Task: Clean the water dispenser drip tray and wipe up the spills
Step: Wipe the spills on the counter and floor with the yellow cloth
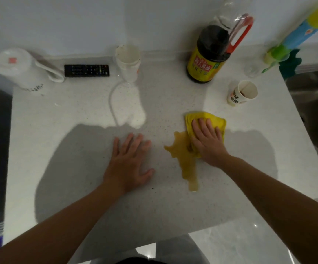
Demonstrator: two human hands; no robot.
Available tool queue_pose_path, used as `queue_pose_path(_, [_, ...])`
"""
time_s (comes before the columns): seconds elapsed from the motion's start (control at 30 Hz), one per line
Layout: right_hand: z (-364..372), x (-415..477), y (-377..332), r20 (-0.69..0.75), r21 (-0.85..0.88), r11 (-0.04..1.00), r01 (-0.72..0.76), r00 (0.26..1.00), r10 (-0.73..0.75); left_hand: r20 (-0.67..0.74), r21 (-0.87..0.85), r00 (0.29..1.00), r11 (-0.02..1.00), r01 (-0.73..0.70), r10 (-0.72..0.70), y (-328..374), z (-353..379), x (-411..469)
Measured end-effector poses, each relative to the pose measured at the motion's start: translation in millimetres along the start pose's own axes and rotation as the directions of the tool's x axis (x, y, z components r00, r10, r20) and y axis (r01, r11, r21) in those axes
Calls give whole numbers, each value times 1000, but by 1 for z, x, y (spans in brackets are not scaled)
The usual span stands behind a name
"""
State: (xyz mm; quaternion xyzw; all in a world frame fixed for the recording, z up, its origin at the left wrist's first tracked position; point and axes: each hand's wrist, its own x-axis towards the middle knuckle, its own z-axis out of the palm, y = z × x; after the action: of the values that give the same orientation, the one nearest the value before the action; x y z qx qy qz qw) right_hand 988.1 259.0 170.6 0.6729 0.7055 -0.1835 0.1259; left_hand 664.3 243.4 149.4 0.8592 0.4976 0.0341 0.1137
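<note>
i see my right hand [207,141] pressed flat, fingers spread, on the yellow cloth [214,121], not clenched around it. the cloth sits at the far right edge of the yellowish spill [185,161] on the white countertop [78,168]. my left hand [129,164] lies open and empty, left of the spill.

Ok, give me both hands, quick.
Left hand: open, flat on the counter, holding nothing.
Right hand: open, pressing the cloth at the spill.
</note>
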Motion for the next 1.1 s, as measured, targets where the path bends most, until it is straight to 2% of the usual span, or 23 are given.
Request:
queue_pose_path(0.1, [0, -9, 19, 37, -147, 972, 181, 983, -177, -9, 1, 1000, 1000, -6, 6, 0, 1, -1])
queue_pose_path(0.17, [6, -27, 21, 5, -61, 978, 200, 980, -200, -7, 1, 1000, 1000, -2, 2, 1, 0, -1])
queue_pose_path(0.23, [15, -55, 12, -32, 148, 981, 122, 992, -119, 8, 0, 1000, 1000, 0, -1, 2, -2, -2])
queue_pose_path(0.3, [30, -88, -4, -38, 283, 959, 4, 999, 6, 26, 0, 1000, 1000, 0, 0, 2, -4, -2])
queue_pose_path(0.47, [67, -151, -77, -16, 343, 903, -258, 960, 280, 38, 3, 999, 1000, -9, 9, 2, -6, -3])
queue_pose_path(0.6, [69, -128, -118, 3, 360, 830, -427, 890, 456, 13, 2, 1000, 1000, -14, 14, 2, -5, -4])
queue_pose_path(0.73, [39, -62, -104, -73, 346, 870, -352, 914, 399, 8, -8, 1000, 1000, -14, 14, 1, -4, -2])
queue_pose_path(0.87, [10, -14, -72, -152, 347, 925, -156, 964, 220, -4, -1, 1000, 1000, -14, 14, 1, -4, -2])
queue_pose_path(0.97, [-9, 1, -48, -260, 399, 916, -41, 953, 156, -24, -30, 1000, 1000, -10, 10, 1, -5, -2])
queue_pose_path(1.03, [-14, 12, -49, -321, 360, 931, -60, 929, 184, -40, -50, 999, 999, -9, 7, 0, -5, -3])
queue_pose_path(1.1, [-17, 30, -59, -314, 257, 960, -115, 929, 195, -64, -67, 998, 998, -12, 8, -2, -6, -4])
